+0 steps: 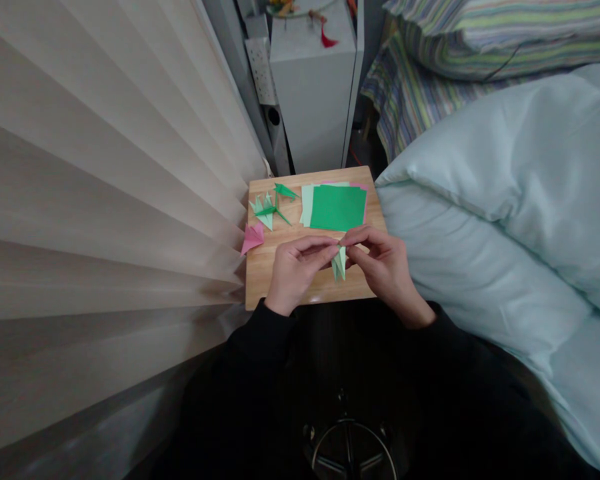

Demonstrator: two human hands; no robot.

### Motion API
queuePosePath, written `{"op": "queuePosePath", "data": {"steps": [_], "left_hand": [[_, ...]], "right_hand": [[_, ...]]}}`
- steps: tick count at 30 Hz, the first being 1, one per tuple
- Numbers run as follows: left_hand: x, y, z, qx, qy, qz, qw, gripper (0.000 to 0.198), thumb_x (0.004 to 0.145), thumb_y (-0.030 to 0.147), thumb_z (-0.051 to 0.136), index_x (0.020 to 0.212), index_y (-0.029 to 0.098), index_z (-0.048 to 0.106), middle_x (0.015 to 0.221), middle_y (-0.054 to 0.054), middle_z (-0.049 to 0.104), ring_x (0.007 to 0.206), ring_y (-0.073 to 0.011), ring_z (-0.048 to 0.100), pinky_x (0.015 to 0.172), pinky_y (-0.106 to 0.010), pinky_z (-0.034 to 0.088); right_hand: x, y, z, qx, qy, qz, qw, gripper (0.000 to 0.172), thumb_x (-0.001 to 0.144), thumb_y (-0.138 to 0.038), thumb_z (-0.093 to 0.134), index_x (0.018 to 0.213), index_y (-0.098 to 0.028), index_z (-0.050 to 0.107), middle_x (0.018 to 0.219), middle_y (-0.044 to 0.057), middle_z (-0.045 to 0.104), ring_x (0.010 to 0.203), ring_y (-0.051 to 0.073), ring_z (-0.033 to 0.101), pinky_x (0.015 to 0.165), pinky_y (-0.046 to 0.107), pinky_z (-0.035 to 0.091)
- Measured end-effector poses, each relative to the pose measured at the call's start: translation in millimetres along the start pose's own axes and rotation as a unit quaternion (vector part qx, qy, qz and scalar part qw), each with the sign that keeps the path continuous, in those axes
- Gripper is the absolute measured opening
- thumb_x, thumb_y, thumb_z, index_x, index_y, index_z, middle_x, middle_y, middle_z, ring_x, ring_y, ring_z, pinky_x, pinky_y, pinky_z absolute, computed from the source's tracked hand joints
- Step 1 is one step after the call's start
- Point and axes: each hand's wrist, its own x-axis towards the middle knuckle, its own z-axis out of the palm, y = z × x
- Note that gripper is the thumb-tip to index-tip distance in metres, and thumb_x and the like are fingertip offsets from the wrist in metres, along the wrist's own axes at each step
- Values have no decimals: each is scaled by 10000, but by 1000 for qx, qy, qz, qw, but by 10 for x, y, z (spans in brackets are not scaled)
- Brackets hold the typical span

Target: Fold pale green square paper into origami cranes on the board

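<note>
Your left hand and your right hand are meeting over the near half of the light wooden board. Both are pinching the small folded pale green paper piece between thumb and fingertips, with the fingers drawn narrow around its upper end. The piece is pointing down between the two hands; whether it is touching the board cannot be told.

Just beyond the hands, a stack of paper squares with a dark green sheet on top is lying on the far right part of the board, with pale green and pink edges showing beneath. On the far left part, a cluster of folded green paper figures is sitting, dark and pale ones together. A folded pink paper figure is overhanging the board's left edge.

A pleated beige curtain is running along the left. A pale blue duvet is lying on the right. A white cabinet is standing beyond the board's far edge.
</note>
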Motion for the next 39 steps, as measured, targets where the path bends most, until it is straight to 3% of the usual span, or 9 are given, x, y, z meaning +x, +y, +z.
{"op": "queuePosePath", "data": {"steps": [4, 8, 13, 19, 25, 30, 34, 39], "left_hand": [[14, 29, -2, 19, 6, -3, 1000, 321, 725, 321, 892, 990, 198, 759, 879, -27, 795, 828, -183, 756, 784, -320, 624], [26, 34, -18, 24, 8, 3, 1000, 322, 737, 321, 886, 1002, 197, 750, 911, -34, 798, 868, -190, 760, 837, -334, 615], [43, 21, -38, 55, 10, 51, 997, 274, 742, 345, 886, 945, 196, 777, 975, -54, 802, 939, -207, 754, 894, -352, 599], [43, 57, -18, 64, 6, 41, 997, 242, 762, 348, 861, 931, 197, 776, 906, -44, 799, 804, -181, 742, 728, -305, 597], [31, 69, -9, 54, 12, 38, 998, 235, 729, 332, 884, 874, 191, 764, 824, -17, 763, 716, -147, 700, 689, -288, 590], [49, 21, -15, 51, 42, 42, 997, 268, 747, 350, 872, 882, 187, 707, 837, -11, 737, 788, -157, 719, 814, -328, 610], [71, -18, -23, -12, 77, 49, 996, 289, 756, 302, 849, 977, 222, 681, 891, 15, 709, 860, -136, 715, 877, -317, 608], [46, 21, -36, -39, 42, 10, 998, 318, 751, 285, 834, 1055, 236, 755, 951, 3, 700, 902, -131, 694, 845, -278, 614]], "right_hand": [[-8, 5, 10, 5, -14, 12, 1000, 128, 884, -350, 745, 935, -232, 745, 977, 33, 685, 874, 163, 659, 628, 278, 643], [0, 50, 32, 35, -3, 44, 998, 338, 781, -381, 865, 1030, -235, 690, 934, 14, 687, 881, 169, 664, 609, 261, 631], [1, 77, 48, 10, -7, 41, 999, 291, 811, -421, 846, 961, -223, 695, 920, 20, 698, 829, 157, 663, 614, 265, 619], [-1, 50, 33, -6, -9, -2, 1000, 243, 842, -409, 824, 982, -245, 713, 994, 22, 673, 837, 150, 656, 599, 261, 618], [7, 54, 57, 20, -26, 26, 999, 267, 830, -433, 827, 935, -232, 686, 945, 9, 680, 764, 135, 649, 574, 257, 599], [4, 78, 76, -7, 4, 32, 999, 380, 799, -458, 844, 1013, -237, 622, 940, 5, 682, 745, 137, 667, 610, 275, 578], [-4, 73, 61, -71, -5, 27, 997, 333, 828, -453, 817, 943, -223, 604, 918, 12, 686, 772, 144, 677, 655, 281, 554], [2, 56, 29, -53, -4, 33, 998, 309, 847, -465, 794, 887, -221, 608, 788, -17, 665, 676, 140, 675, 625, 294, 570]]}}
